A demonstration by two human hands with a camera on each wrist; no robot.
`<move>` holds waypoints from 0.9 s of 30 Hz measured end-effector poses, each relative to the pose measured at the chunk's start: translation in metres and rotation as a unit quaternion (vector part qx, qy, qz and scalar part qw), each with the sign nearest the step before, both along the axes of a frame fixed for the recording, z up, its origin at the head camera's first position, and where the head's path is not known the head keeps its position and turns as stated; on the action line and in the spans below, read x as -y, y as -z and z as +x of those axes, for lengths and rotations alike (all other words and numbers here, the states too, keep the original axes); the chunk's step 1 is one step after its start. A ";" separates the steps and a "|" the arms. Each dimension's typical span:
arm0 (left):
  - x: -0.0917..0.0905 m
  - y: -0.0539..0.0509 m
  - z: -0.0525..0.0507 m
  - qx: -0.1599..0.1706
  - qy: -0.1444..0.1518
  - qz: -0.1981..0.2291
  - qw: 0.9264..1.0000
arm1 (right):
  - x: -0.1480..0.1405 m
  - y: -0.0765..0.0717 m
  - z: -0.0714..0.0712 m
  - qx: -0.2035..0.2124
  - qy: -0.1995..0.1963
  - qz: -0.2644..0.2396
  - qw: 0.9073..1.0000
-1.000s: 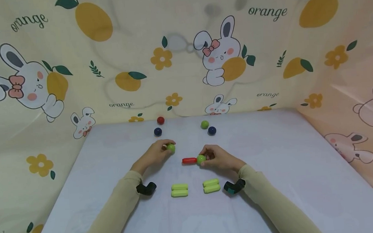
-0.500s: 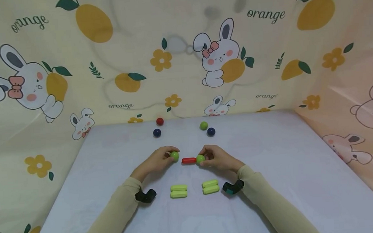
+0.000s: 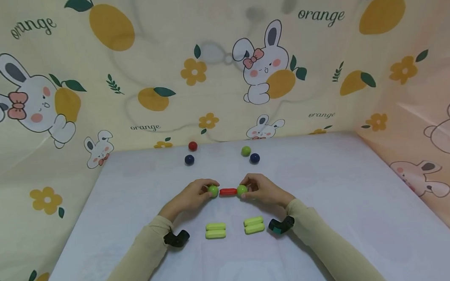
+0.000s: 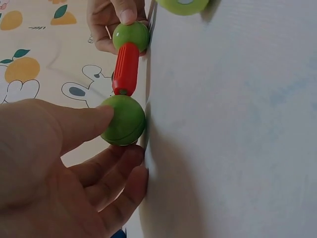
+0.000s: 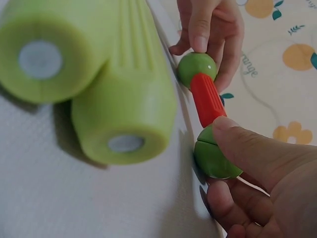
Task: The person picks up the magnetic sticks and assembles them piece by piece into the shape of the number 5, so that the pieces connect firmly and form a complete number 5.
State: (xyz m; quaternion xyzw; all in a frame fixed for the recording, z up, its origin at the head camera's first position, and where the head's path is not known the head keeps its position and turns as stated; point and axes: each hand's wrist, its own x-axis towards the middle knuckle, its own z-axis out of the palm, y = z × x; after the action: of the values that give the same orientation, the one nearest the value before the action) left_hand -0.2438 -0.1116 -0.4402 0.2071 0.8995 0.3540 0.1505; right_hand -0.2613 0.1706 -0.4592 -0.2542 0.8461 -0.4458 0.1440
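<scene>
A red ribbed rod [image 3: 228,192] lies crosswise between two green balls in the head view. The left hand [image 3: 192,195] pinches the left green ball [image 3: 213,191] between thumb and fingers, at the rod's left end. Around the right green ball [image 3: 242,190], at the rod's other end, the right hand [image 3: 266,191] has its thumb and fingers. In the left wrist view the near ball [image 4: 124,120] meets the tip of the red rod [image 4: 126,68], or nearly so. The right wrist view shows the right hand's thumb on its ball [image 5: 214,157].
Two pairs of light green rods [image 3: 216,231] [image 3: 254,225] lie nearer the person. Farther back on the white table [image 3: 326,177] are a red ball [image 3: 192,146], two dark blue balls [image 3: 189,160] [image 3: 254,158] and a green ball [image 3: 246,151]. A printed cloth hangs behind.
The left hand has brought its green ball toward the person and rightward, up to the red rod's left end. The right hand has stayed nearly still, holding its ball at the other end.
</scene>
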 end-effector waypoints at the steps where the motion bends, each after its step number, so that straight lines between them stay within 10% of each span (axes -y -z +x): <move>1: 0.000 0.000 0.000 0.000 0.000 0.000 1.000 | 0.000 0.000 0.000 0.000 0.001 0.002 1.000; 27: 0.001 -0.001 0.005 0.002 -0.021 0.003 1.000 | 0.000 0.003 -0.004 0.027 0.050 0.016 0.998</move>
State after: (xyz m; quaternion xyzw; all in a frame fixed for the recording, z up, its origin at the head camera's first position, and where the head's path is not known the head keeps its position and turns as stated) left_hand -0.2384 -0.1128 -0.4390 0.1881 0.9024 0.3598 0.1443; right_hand -0.2656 0.1703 -0.4620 -0.1971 0.8604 -0.4458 0.1488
